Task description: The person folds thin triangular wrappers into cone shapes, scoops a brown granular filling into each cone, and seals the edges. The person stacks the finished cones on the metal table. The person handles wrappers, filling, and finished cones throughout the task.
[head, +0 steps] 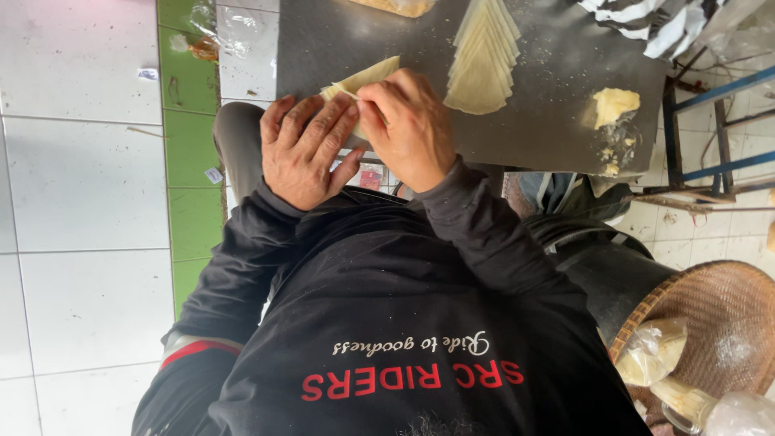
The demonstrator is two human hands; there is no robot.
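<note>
Black-sleeved arms reach to the grey board (549,121), where the left hand (307,149) presses spread fingers flat on a triangular pastry sheet (367,78) while the right hand (408,125) pinches its edge; too hard a tug could likely tear the thin dough.

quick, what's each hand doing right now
Left hand: open, fingers spread flat, pressing on the pastry sheet.
Right hand: closed in a pinch on the same sheet's edge.
</note>
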